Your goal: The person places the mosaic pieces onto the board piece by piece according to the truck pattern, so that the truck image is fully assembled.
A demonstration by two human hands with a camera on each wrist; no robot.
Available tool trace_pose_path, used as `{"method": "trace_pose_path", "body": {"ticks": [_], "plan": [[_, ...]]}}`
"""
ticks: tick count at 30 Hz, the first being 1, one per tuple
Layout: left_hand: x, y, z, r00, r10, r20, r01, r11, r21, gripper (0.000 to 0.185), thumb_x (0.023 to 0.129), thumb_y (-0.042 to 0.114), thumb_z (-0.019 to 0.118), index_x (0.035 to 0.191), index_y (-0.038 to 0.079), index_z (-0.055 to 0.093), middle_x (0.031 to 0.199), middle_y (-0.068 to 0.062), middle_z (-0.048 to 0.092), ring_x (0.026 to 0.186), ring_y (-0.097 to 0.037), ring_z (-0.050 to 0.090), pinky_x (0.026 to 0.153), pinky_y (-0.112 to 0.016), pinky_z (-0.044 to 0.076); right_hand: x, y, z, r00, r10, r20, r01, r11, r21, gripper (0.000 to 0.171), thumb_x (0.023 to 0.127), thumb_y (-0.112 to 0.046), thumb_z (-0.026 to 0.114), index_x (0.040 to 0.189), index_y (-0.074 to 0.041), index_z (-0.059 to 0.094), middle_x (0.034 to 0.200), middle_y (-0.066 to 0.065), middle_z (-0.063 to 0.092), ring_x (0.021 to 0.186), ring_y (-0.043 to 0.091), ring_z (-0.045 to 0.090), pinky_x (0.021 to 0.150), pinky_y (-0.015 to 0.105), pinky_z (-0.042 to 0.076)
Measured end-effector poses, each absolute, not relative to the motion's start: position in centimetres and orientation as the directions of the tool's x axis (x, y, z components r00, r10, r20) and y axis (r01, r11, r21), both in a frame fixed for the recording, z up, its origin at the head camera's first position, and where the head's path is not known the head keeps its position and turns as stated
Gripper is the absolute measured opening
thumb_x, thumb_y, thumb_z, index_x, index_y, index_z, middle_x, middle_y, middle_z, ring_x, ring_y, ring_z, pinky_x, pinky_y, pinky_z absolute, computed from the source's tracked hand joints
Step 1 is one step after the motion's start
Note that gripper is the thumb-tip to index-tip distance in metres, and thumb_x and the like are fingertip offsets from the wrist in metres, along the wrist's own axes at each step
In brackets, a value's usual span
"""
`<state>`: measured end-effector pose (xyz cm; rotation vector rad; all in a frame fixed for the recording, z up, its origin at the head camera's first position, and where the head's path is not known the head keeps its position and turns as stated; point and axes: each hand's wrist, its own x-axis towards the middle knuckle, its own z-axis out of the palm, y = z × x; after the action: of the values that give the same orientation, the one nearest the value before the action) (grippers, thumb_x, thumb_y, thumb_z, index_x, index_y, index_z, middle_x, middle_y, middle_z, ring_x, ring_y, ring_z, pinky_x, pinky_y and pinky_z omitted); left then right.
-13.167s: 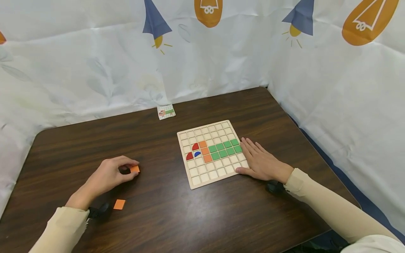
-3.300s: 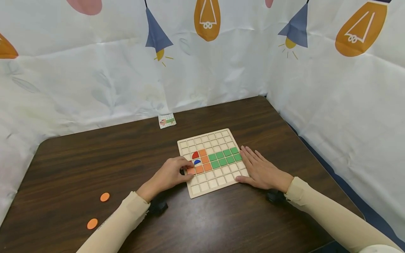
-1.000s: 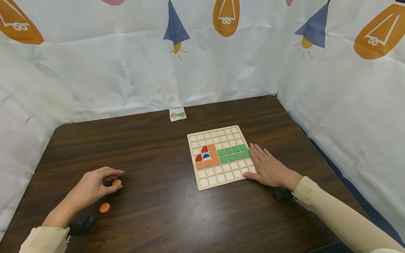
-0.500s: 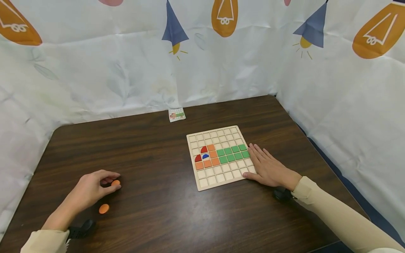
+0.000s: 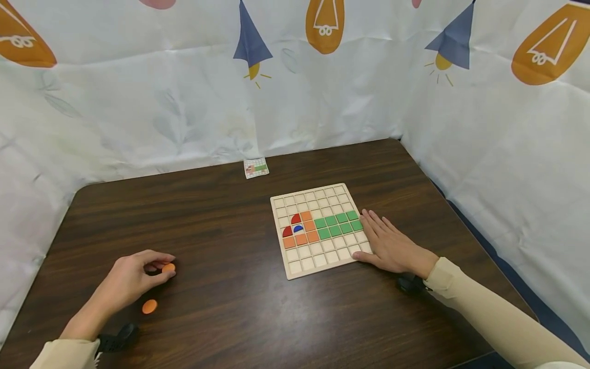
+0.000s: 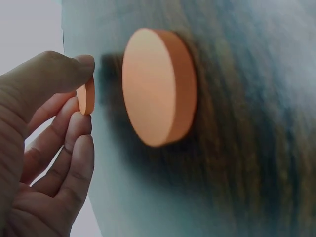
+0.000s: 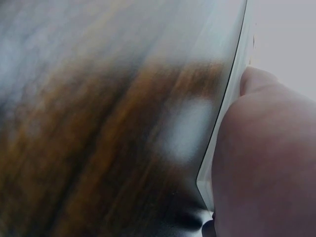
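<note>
Slippage is our worry: our left hand (image 5: pixel 131 279) pinches a small round orange wooden disc (image 5: pixel 168 267) by its thin rim near the dark wooden table's (image 5: pixel 221 215) left edge, a second orange disc (image 5: pixel 149 306) just beside, while our right hand (image 5: pixel 392 246), fingers straight, steadies the pale wooden grid board's (image 5: pixel 318 259) right edge

In your head view, the small card (image 5: pixel 255 168) at the counter's far edge is too small for you to read its pattern. Your left wrist view hides most of the pinched orange disc (image 6: pixel 86 97) behind the thumb and fingers (image 6: pixel 74 143) of the left hand (image 6: pixel 42 148). Your right wrist view is blurred: only a thin edge of the board (image 7: pixel 232 84) shows, and the frame cuts off the right hand (image 7: pixel 269 163).
</note>
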<state>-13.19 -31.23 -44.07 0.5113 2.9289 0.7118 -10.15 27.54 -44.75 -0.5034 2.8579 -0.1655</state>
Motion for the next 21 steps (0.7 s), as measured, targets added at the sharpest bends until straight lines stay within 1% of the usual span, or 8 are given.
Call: {"method": "trace_pose_path", "body": {"ticks": [5,10,13,21], "plan": [[-13.4,-30.7,-44.2,-0.929,0.363,0.070,0.351,0.810,0.470,0.030,0.082,0.020,0.088,0.110,0.014,0.079,0.099,0.001,0.076,0.078,0.005,0.063,0.066,-0.017,0.055,-10.1,27.6,-44.7,-0.912,-0.353,-0.207,-0.327,0.933,-0.151,0.103,0.100,-0.071,0.044,0.165,0.000,0.009,0.174,0.021,0.008,0.163,0.040,0.009,0.130,0.062,0.019],[-13.6,-30.0,-44.1,-0.918,0.382,0.105,0.383,0.787,0.484,0.028,0.082,0.021,0.088,0.109,0.017,0.079,0.102,0.002,0.076,0.081,0.011,0.059,0.067,-0.018,0.054,-10.1,27.7,-44.8,-0.909,-0.355,-0.219,-0.326,0.932,-0.157,0.103,0.100,-0.071,0.044,0.165,0.000,0.009,0.175,0.020,0.006,0.164,0.039,0.007,0.130,0.062,0.018],[-13.8,-29.5,-43.9,-0.910,0.396,0.124,0.405,0.778,0.480,0.028,0.083,0.020,0.087,0.110,0.018,0.079,0.102,0.003,0.076,0.082,0.012,0.057,0.067,-0.018,0.053,-10.1,27.7,-44.8,-0.908,-0.354,-0.224,-0.325,0.932,-0.159,0.103,0.100,-0.071,0.043,0.166,-0.001,0.007,0.175,0.019,0.004,0.164,0.038,0.006,0.130,0.061,0.017],[-14.2,-27.6,-43.9,-0.886,0.436,0.158,0.453,0.740,0.497,0.027,0.083,0.016,0.086,0.109,0.017,0.079,0.100,0.006,0.075,0.082,0.008,0.060,0.065,-0.019,0.053,-10.2,27.6,-44.7,-0.907,-0.355,-0.226,-0.328,0.933,-0.150,0.103,0.100,-0.072,0.041,0.165,0.000,0.008,0.175,0.020,0.004,0.164,0.038,0.006,0.130,0.061,0.017]]}}
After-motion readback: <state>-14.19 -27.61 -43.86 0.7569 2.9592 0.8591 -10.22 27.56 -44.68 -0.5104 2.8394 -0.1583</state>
